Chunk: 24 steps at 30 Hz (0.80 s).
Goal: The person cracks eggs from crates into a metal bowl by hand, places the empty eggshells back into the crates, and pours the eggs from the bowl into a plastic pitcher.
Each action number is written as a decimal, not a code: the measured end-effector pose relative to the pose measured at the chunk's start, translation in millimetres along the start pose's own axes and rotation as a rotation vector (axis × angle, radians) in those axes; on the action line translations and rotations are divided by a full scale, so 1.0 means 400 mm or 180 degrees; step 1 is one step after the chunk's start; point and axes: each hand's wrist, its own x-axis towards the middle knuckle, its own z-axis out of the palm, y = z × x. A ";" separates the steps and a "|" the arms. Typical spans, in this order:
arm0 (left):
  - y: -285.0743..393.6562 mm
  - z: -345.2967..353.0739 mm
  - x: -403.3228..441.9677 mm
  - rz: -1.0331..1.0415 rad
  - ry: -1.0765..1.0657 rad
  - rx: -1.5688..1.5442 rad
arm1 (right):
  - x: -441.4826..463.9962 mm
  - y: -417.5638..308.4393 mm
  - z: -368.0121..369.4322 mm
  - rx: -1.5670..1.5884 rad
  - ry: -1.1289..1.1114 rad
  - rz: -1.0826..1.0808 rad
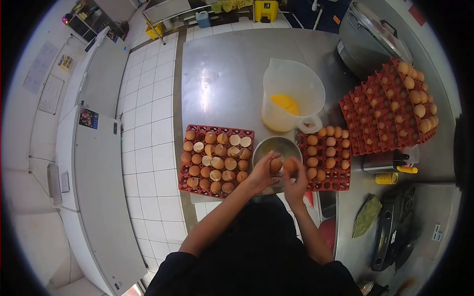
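Observation:
Over a round metal bowl (263, 146), my left hand (262, 173) holds a brown egg (276, 165). Close beside it, my right hand (295, 185) has its fingers around another brown egg (289, 166). A red tray (249, 132) on the left carries several brown eggshells, some broken open with pale insides showing. To the right of the bowl, a second red tray (340, 183) holds several whole-looking brown eggs. Behind the bowl stands a translucent pitcher (296, 81) with yellow liquid egg low inside.
Stacked red egg trays (377, 111) lean at the right, below a large lidded metal pot (363, 44). Nearer on the right are a yellow can (386, 178), a green cloth (367, 216) and a black stove (390, 229). The steel table (227, 79) extends behind the trays.

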 end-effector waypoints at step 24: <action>-0.027 -0.021 0.054 0.2262 0.1210 0.2944 | 0.188 0.037 -0.064 -0.0799 -0.1792 0.0557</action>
